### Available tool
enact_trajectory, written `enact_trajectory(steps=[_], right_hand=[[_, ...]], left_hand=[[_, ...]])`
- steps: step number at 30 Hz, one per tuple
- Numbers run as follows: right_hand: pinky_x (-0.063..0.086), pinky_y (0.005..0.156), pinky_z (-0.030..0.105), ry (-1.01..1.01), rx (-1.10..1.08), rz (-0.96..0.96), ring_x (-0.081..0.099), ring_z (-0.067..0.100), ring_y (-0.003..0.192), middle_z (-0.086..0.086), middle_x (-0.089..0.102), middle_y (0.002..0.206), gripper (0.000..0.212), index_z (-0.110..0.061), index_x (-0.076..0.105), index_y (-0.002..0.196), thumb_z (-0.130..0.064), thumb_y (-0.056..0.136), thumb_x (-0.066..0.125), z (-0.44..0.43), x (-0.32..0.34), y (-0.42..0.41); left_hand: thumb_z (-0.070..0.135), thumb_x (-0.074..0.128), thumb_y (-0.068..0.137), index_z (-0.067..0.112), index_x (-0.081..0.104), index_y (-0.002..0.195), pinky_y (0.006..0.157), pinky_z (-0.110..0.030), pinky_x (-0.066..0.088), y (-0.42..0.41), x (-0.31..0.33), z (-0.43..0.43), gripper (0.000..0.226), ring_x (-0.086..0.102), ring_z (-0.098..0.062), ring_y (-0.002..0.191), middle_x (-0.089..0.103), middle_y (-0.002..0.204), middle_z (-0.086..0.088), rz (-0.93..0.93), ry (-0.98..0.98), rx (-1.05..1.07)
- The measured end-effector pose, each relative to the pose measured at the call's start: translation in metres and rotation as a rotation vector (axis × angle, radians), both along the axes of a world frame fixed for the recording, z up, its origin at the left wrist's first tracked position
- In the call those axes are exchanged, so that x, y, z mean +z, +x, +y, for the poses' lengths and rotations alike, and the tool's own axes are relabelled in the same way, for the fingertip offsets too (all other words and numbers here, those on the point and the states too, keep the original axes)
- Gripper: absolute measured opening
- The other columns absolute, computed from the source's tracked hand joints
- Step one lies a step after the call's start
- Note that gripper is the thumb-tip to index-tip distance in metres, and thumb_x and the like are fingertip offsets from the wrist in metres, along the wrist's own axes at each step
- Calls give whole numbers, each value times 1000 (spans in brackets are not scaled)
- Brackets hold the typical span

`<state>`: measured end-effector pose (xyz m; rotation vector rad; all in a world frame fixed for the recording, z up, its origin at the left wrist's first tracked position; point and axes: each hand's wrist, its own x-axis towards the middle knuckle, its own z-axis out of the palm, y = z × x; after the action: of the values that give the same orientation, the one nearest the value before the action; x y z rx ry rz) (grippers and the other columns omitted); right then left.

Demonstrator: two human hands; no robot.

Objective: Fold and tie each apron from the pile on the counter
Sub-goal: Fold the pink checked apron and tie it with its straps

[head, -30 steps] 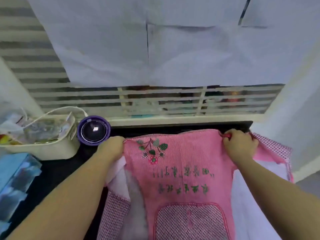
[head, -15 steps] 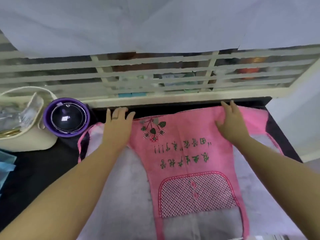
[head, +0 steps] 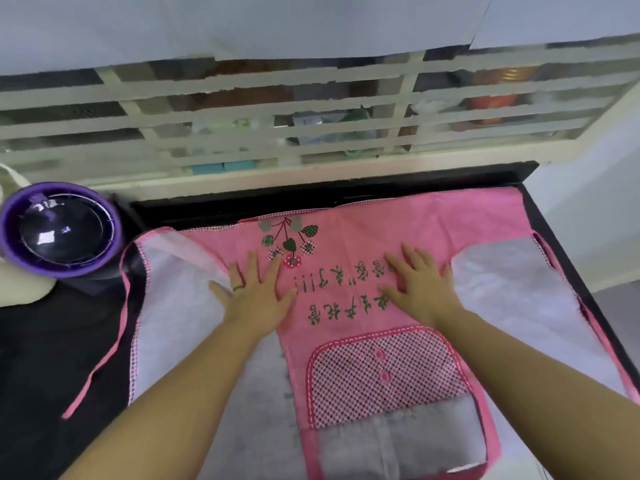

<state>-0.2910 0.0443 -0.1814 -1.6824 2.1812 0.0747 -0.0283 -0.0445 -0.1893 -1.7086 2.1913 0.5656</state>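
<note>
A pink apron (head: pixel 349 258) lies spread on the dark counter (head: pixel 52 358), its bib toward the window. It carries a flower embroidery, green lettering and a checked pocket (head: pixel 384 372). White lining shows on both side flaps. A pink tie strap (head: pixel 104 355) trails off the left edge. My left hand (head: pixel 258 292) lies flat with spread fingers on the bib's left side. Flat on the lettering to the right rests my right hand (head: pixel 422 285). Neither hand holds cloth.
A purple round container (head: pixel 59 230) with a dark domed lid stands at the back left, beside a cream basket (head: pixel 17 292). A barred window frame (head: pixel 311 161) runs along the counter's far edge. The counter's right edge (head: pixel 568 258) drops off beside the apron.
Both hands let go of the apron's top corners and slid down toward me onto the bib, now lying flat. The apron lies spread out on the counter.
</note>
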Motion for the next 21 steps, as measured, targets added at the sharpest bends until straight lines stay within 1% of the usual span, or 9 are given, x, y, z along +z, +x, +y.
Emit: enact_trajectory(steps=[2, 4, 6, 9, 11, 13, 15, 18, 21], right_hand=[[29, 109, 56, -202, -123, -79, 32, 32, 138, 13, 32, 152, 57, -23, 42, 142, -49, 92, 48, 8, 4, -19], [37, 103, 55, -275, -243, -55, 41, 36, 130, 15, 41, 145, 52, -19, 50, 136, -45, 91, 49, 18, 6, -36], [29, 108, 58, -128, -305, 2, 30, 34, 138, 13, 29, 153, 58, -23, 40, 143, -51, 92, 39, 31, 8, -50], [11, 110, 65, 109, -272, 52, 0, 26, 148, 1, -4, 161, 62, -36, 10, 151, -58, 97, 28, 47, 0, -62], [9, 109, 67, 141, -286, 50, -7, 25, 148, -2, -10, 161, 62, -40, 3, 151, -60, 96, 25, 54, 1, -71], [9, 109, 68, 169, -333, 35, -7, 25, 148, -2, -10, 161, 62, -42, 5, 150, -60, 95, 28, 60, 6, -83], [8, 109, 68, 156, -379, 68, -3, 26, 147, 1, -4, 161, 63, -40, 14, 150, -56, 94, 38, 58, 15, -86], [7, 113, 61, -91, -316, 138, 12, 28, 146, 8, 13, 159, 58, -32, 34, 144, -43, 90, 53, 41, 28, -62], [11, 117, 49, -221, -99, -2, 23, 26, 141, 8, 28, 154, 53, -26, 43, 140, -32, 89, 56, 10, 37, -6]], left_hand=[[59, 33, 94, 35, 1, 152, 109, -65, -9, -11, 3, -4, 70, -13, -38, 145, -15, 160, -8, 13, -87, 5], [46, 38, 97, 25, 11, 153, 115, -59, -8, -20, 4, -6, 65, -8, -35, 146, -8, 160, -12, 77, -201, -97], [45, 38, 98, 22, 11, 154, 119, -53, 1, -33, 4, -6, 66, -4, -33, 147, -6, 160, -14, 131, -162, -224], [59, 32, 95, 32, -3, 153, 116, -54, -4, -54, 0, 1, 73, -13, -37, 145, -18, 158, -12, 69, -13, -268], [62, 30, 94, 35, -7, 152, 116, -58, -4, -67, 0, 6, 74, -16, -39, 144, -21, 158, -12, 38, 6, -283], [62, 31, 94, 35, -5, 152, 116, -58, -3, -79, 3, 12, 73, -15, -37, 145, -19, 158, -11, 35, 23, -317], [59, 32, 95, 34, 4, 152, 117, -54, 2, -84, 9, 14, 69, -7, -32, 147, -9, 161, -7, 63, 15, -357], [46, 38, 99, 26, 28, 148, 117, -43, 15, -77, 21, 9, 55, 18, -24, 144, 18, 158, -4, 175, -120, -364], [31, 44, 98, 25, 44, 141, 113, -37, 17, -49, 28, -3, 43, 34, -21, 135, 40, 146, 1, 232, -255, -359]])
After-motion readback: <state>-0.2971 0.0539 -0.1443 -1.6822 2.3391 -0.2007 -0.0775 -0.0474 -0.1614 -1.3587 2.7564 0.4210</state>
